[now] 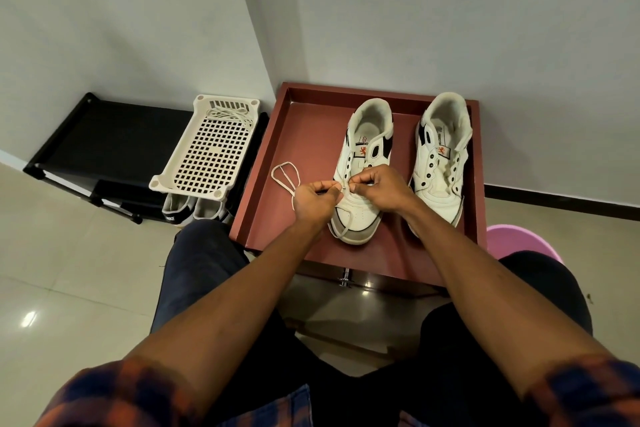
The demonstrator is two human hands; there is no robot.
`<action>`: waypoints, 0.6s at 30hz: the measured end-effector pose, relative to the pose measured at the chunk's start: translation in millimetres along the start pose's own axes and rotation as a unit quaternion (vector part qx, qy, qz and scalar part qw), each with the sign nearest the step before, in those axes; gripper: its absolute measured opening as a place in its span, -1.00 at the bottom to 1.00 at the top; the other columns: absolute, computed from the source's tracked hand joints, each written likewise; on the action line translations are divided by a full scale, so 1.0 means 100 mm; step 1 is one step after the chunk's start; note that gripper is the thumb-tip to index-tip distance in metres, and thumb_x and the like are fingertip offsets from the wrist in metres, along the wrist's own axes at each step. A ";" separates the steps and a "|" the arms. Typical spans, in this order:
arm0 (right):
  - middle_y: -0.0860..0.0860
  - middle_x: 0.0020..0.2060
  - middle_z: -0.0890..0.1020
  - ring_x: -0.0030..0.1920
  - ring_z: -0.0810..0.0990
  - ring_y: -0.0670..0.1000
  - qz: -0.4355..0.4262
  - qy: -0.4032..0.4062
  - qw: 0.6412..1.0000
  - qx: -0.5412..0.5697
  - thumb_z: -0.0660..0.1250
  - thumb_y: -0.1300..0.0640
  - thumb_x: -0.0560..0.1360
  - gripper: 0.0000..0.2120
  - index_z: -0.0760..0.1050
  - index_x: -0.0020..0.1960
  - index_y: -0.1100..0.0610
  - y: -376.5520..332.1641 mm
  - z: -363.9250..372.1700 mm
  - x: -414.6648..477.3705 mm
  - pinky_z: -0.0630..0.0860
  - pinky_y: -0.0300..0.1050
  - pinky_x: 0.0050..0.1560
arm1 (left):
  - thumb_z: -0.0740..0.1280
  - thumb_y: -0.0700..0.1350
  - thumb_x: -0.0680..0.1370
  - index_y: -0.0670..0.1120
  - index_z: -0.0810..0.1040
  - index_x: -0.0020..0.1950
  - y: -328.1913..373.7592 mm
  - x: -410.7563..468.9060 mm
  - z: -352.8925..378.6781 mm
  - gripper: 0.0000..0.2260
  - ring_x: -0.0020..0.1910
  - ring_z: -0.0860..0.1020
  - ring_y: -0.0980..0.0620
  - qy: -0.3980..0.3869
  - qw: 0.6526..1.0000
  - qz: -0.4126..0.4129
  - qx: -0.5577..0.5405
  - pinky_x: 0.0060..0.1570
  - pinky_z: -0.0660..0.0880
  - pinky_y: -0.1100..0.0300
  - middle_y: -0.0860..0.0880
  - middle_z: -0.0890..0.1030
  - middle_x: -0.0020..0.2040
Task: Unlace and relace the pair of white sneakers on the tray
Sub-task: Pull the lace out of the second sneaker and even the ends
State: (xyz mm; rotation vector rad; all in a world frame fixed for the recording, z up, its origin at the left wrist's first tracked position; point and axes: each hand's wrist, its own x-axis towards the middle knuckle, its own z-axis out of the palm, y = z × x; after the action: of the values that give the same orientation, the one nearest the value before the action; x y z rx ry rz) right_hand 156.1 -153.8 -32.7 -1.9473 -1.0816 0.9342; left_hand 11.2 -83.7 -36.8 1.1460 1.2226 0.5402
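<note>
Two white sneakers with black trim stand on a dark red tray, toes toward me. The left sneaker has a white lace at its lower eyelets; part of it loops onto the tray to the left and one end trails over the toe. My left hand and my right hand meet over this shoe's lower eyelets, each pinching the lace. The right sneaker has bare eyelets and no lace.
A white perforated basket on a black shoe rack at the left holds a second loose lace. Another pair of shoes sits under the rack. A pink bucket rim shows at the right, beside my knees.
</note>
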 end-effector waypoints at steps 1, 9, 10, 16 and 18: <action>-0.23 -0.31 0.69 -0.26 0.62 -0.28 0.005 -0.012 1.000 0.008 0.51 0.16 0.52 -0.95 0.73 -0.04 0.11 0.01 -0.01 0.02 0.54 -0.13 -0.06 | 0.43 -0.31 0.53 -0.20 0.66 -0.10 0.01 0.00 0.00 -0.95 -0.19 0.67 -0.06 0.004 1.000 0.008 0.019 -0.06 0.65 0.12 -0.13 0.67 -0.19; -0.21 -0.21 0.67 -0.15 0.63 -0.19 -0.003 0.028 1.000 0.001 0.51 0.12 0.51 -0.95 0.74 -0.05 0.08 0.05 0.08 0.01 0.54 -0.15 -0.02 | 0.44 -0.27 0.52 -0.25 0.69 -0.01 -0.09 -0.04 0.03 -0.91 -0.13 0.67 -0.08 0.038 0.998 0.026 0.031 0.05 0.63 -0.04 -0.17 0.71 -0.11; -0.22 -0.21 0.66 -0.13 0.64 -0.16 -0.004 0.037 0.999 -0.007 0.51 0.10 0.51 -0.94 0.74 -0.06 0.07 0.07 0.09 0.01 0.53 -0.13 0.00 | 0.45 -0.27 0.52 -0.27 0.69 0.02 -0.10 -0.05 0.04 -0.88 -0.10 0.68 -0.10 0.033 0.998 0.032 0.032 0.05 0.63 -0.03 -0.18 0.71 -0.09; -0.16 -0.14 0.70 -0.04 0.68 -0.10 -0.018 0.049 0.999 -0.012 0.51 0.07 0.51 -0.93 0.75 -0.05 0.04 0.09 0.12 -0.01 0.59 0.00 0.09 | 0.43 -0.29 0.52 -0.26 0.67 0.13 -0.11 -0.09 -0.04 -0.81 -0.04 0.64 -0.01 0.006 0.989 0.102 0.106 0.13 0.60 0.07 -0.04 0.61 -0.02; -0.18 -0.15 0.69 -0.04 0.68 -0.10 -0.021 0.052 0.998 -0.015 0.51 0.07 0.51 -0.93 0.74 -0.05 0.05 0.09 0.13 -0.02 0.58 0.01 0.10 | 0.40 -0.32 0.54 -0.26 0.66 0.12 -0.10 -0.06 -0.08 -0.83 -0.08 0.64 0.00 -0.013 0.992 0.084 0.088 0.12 0.60 0.02 -0.11 0.67 -0.04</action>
State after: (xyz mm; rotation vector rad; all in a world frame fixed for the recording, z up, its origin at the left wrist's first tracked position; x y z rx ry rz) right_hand 147.8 -156.4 -45.8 -1.9669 -1.0780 0.7890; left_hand 0.1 -89.1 -42.3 1.4106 1.1739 0.5502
